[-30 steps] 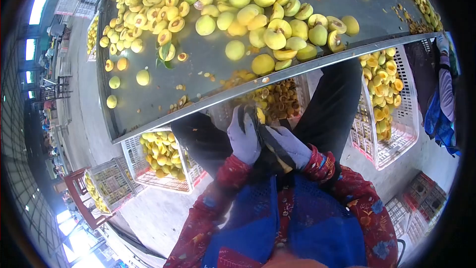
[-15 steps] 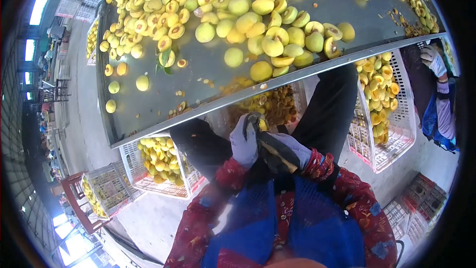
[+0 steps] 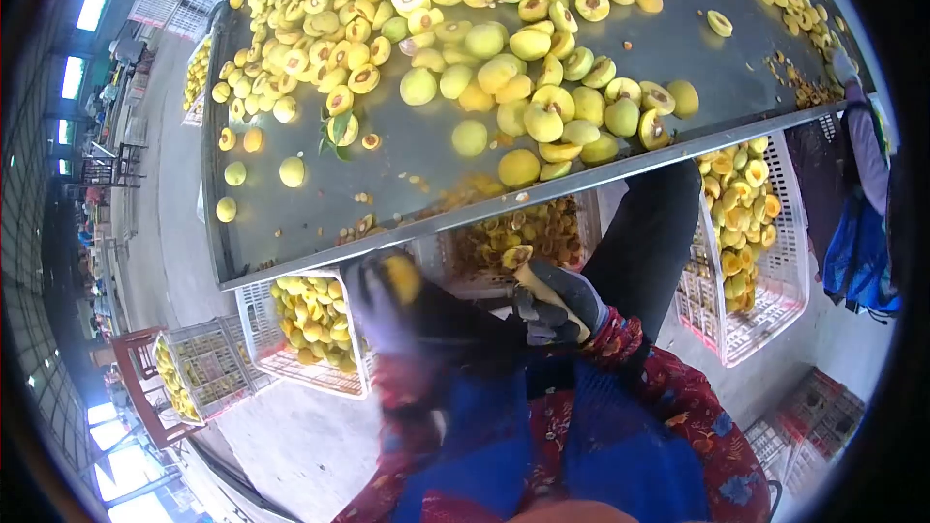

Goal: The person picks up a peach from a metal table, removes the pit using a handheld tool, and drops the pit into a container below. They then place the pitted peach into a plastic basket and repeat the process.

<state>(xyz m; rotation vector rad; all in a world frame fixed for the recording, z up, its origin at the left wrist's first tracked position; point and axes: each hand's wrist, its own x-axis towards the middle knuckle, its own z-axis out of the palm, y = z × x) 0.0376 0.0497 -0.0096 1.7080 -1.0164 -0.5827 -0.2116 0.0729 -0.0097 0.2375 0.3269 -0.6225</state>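
Observation:
My left hand point(image 3: 383, 302), gloved and blurred by motion, holds a yellow fruit piece point(image 3: 402, 278) at the left, near the basket of yellow fruit point(image 3: 366, 376). My right hand point(image 3: 560, 307), in a grey and white glove, is closed on a pale tool handle point(image 3: 550, 292) above my lap. At the tool's upper end sits a small yellow-brown fruit piece point(image 3: 517, 257). Beyond my hands, halved and whole fruits point(image 3: 542, 121) lie on the metal table point(image 3: 387, 179). Under its edge stands a crate point(image 3: 591, 223) with brownish fruit pieces.
The table's raised metal edge point(image 3: 542, 190) runs across in front of me. A white basket of fruit halves point(image 3: 796, 276) stands at the right, another crate point(image 3: 228, 378) at the far left. A co-worker's arm point(image 3: 868, 150) reaches over the table at the right.
My hands have moved apart; the left went left with a fruit piece, while the right keeps the tool near my lap. The co-worker's hand has moved up onto the table.

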